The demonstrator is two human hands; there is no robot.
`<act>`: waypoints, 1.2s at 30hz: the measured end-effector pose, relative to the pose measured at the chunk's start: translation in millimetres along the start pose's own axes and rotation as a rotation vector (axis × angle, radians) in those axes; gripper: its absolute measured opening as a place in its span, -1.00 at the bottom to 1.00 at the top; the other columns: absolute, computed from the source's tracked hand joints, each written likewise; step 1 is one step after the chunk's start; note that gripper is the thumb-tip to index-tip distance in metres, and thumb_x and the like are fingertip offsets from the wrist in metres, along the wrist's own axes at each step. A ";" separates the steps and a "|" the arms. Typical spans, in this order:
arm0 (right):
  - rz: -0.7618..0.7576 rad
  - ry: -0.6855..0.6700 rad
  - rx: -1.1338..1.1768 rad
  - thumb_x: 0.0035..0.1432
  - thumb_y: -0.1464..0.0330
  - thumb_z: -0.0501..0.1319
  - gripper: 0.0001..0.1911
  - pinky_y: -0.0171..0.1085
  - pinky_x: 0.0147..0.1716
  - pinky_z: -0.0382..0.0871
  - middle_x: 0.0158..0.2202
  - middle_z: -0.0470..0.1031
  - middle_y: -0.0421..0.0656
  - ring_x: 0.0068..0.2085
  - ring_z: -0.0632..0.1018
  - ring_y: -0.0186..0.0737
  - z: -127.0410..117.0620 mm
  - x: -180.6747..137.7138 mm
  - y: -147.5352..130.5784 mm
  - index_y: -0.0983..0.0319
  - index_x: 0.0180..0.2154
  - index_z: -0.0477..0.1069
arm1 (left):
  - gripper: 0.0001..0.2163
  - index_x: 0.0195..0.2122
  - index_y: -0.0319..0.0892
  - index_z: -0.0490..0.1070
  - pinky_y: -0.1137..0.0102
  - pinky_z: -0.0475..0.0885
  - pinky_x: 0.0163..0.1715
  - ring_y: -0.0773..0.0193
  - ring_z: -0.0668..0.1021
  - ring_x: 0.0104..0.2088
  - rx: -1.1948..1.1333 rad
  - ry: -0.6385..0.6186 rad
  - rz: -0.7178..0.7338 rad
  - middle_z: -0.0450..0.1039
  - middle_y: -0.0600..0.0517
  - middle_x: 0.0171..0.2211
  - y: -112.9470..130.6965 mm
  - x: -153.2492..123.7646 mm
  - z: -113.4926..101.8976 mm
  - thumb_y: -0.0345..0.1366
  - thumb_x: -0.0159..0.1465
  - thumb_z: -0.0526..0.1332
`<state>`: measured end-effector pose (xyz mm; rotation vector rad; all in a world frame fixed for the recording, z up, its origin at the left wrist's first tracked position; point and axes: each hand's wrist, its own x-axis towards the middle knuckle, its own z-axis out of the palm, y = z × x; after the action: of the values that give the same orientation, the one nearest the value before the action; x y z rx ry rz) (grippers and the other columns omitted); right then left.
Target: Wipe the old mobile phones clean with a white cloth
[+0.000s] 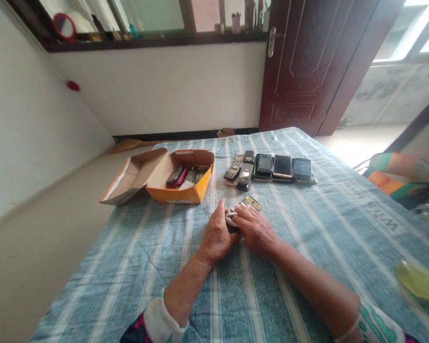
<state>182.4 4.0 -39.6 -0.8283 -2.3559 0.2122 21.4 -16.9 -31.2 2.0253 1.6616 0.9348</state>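
While both forearms lie stretched forward on the striped bedcover (307,228), wrists angled inward, my hands meet at its middle.

- Left hand (216,236): thumb raised, fingers curled shut around the near end of a small phone (250,203).
- Right hand (255,231): palm down, fingers bent over a white cloth (231,214), holding it against the phone, whose gold far end shows beyond my fingertips.
- Beyond: row of phones (271,167); open orange box (180,186) to the left, more handsets inside.
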 end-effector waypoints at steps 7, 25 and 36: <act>-0.014 -0.095 -0.056 0.27 0.47 0.08 -0.80 -0.17 0.07 0.24 -0.11 0.46 -0.06 -0.02 0.43 -0.14 1.5 19.7 -10.0 0.22 -0.16 0.45 | -0.14 0.32 -0.22 -0.16 0.10 0.36 0.07 -0.01 0.45 0.09 -0.081 0.002 -0.043 0.28 -0.25 0.13 -4.0 1.2 -3.6 -0.28 0.04 0.29; 0.449 -0.419 -0.351 0.10 0.52 0.09 -0.74 -0.34 -0.39 0.20 -0.21 0.52 -0.10 -0.25 0.53 -0.21 -40.7 59.5 45.2 0.22 -0.24 0.51 | -0.05 0.31 -0.23 -0.17 0.21 0.39 0.02 0.03 0.46 0.06 -0.069 0.019 -0.118 0.29 -0.19 0.08 2.5 0.5 5.0 -0.34 -0.04 0.36; 0.741 -0.304 -0.477 0.22 0.50 -0.05 -0.64 -0.28 -0.28 0.24 -0.13 0.50 -0.02 -0.15 0.52 -0.13 -34.1 28.6 19.8 0.22 -0.07 0.43 | -0.10 0.30 -0.26 -0.06 0.17 0.39 0.02 0.01 0.50 -0.01 -0.034 -0.014 -0.071 0.41 -0.17 0.01 -0.6 2.4 4.6 -0.35 -0.05 0.36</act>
<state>195.9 35.3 -4.8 -2.0123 -2.2875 0.0733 24.3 -13.9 -34.2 1.9332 1.6874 0.9163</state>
